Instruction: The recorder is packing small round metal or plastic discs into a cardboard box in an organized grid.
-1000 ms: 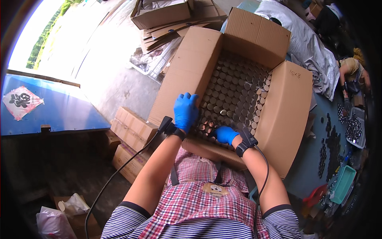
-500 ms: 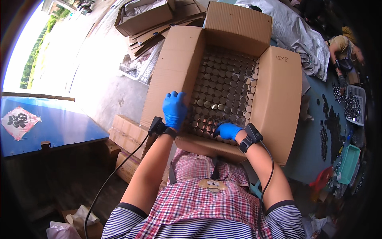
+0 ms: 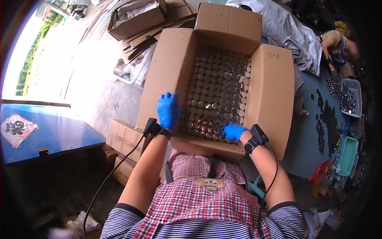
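A large open cardboard box stands in front of me, its bottom packed with several rows of small round metal cans. My left hand, in a blue glove, rests flat with fingers spread on the box's left wall near the near corner. My right hand, also in a blue glove, reaches over the near flap and curls down onto the cans in the nearest row. Whether it grips a can is hidden. Both wrists carry black devices with cables.
A blue table stands at my left, small cardboard boxes below it. Flattened cartons and another open box lie beyond. On the right another person crouches by a basket and dark small parts on a blue floor.
The view has shifted so the box sits more centred. My left hand slid slightly toward me along the left wall; my right hand moved from the near edge further in over the cans.
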### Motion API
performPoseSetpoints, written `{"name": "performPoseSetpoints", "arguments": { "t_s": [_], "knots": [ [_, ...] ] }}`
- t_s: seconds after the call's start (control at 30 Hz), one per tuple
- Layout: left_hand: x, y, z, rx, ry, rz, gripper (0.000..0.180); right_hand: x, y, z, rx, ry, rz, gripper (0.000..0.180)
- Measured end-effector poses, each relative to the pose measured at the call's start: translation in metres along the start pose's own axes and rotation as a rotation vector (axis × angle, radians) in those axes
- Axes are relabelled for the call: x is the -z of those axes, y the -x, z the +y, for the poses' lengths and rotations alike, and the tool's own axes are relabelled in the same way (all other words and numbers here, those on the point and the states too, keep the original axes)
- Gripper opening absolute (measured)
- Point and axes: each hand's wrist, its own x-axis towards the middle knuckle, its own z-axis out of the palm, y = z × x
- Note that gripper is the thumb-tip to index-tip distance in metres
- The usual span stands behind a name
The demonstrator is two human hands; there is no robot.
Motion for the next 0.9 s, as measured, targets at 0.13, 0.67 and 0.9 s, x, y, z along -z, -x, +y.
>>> {"name": "performPoseSetpoints", "arguments": {
  "t_s": [0.13, 0.67, 0.9],
  "knots": [
    [0.001, -0.002, 0.003, 0.029, 0.017, -0.029, 0.021, -0.016, -0.004, 0.015, 0.135, 0.146, 0.063, 0.031],
    [0.002, 0.0, 0.002, 0.047, 0.025, -0.022, 0.019, -0.058, 0.031, 0.029, 0.155, 0.528, 0.64, 0.027],
    [0.001, 0.0, 0.002, 0.052, 0.007, 0.004, 0.006, -0.033, 0.026, 0.006, 0.026, 0.483, 0.58, 0.024]
  ]
}}
